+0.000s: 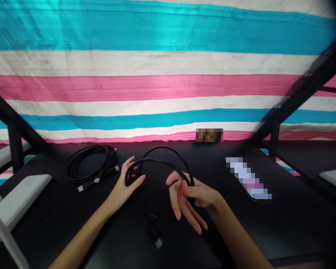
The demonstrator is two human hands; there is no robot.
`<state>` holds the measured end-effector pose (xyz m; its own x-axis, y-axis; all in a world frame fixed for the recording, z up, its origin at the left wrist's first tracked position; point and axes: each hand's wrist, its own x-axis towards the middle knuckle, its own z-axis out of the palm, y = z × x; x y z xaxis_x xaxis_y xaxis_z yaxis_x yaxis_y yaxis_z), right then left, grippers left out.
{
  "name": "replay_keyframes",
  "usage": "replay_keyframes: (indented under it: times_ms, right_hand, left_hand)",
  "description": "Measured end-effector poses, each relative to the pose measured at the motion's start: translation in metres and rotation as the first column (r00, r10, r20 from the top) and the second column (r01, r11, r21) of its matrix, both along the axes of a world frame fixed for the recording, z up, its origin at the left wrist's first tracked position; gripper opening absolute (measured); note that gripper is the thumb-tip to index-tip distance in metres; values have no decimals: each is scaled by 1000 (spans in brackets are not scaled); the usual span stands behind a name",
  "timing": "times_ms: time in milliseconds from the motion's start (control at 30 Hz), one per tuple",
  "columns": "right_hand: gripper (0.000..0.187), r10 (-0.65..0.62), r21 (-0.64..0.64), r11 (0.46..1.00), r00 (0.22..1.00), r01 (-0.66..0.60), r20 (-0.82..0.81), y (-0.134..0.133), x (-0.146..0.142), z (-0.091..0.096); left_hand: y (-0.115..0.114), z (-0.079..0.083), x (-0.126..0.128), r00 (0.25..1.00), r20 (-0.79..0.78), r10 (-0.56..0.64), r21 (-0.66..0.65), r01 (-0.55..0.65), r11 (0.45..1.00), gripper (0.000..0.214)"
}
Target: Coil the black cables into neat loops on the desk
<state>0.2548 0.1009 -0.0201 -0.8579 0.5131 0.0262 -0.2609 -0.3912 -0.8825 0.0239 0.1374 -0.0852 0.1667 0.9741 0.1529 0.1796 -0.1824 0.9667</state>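
Note:
A black cable (161,155) arches in loops between both hands above the black table (282,224). My left hand (127,183) grips the loops at their left end, thumb and fingers wrapped round them. My right hand (189,196) pinches the cable at its right end between thumb and forefinger, the other fingers stretched down and apart. A loose end with a grey plug (158,243) trails on the table below the hands.
A second coiled black cable (92,164) with plugs lies at the left. A phone (248,177) rests at the right. White objects (16,200) sit at the left edge. Black frame bars (296,101) slant on both sides before a striped cloth (156,86).

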Motion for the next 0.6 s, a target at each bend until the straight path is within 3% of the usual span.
replay_keyframes:
  times_ms: [100, 167, 233, 300, 400, 500, 600]
  right_hand:
    - [54, 90, -25, 996, 995, -91, -33, -1, 2, -1]
    - [46, -51, -3, 999, 999, 51, -2, 1, 1, -3]
    - [38, -313, 63, 949, 944, 308, 104, 5, -2, -7]
    - [36, -573, 176, 819, 791, 545, 216, 11, -7, -12]
    - [55, -817, 399, 577, 507, 713, 275, 18, -12, -21]
    - [70, -926, 639, 374, 311, 672, 214, 19, -16, -27]
    - [63, -946, 758, 306, 270, 576, 178, 18, -15, -29]
  left_hand:
    - [-8, 13, 4, 975, 153, -160, -137, 181, 974, 56]
    - [-12, 22, 7, 968, 182, -170, -178, 203, 963, 46]
    - [-14, 28, 7, 975, 170, -140, -221, 177, 959, 37]
    - [-14, 30, 7, 979, 174, -102, -283, 150, 947, 35]
    - [-13, 29, 5, 977, 198, -75, -353, 143, 925, 37]
    - [-12, 26, 3, 987, 138, -87, -315, 127, 940, 49]
    - [-11, 21, -1, 995, 8, -98, -198, 98, 975, 56]
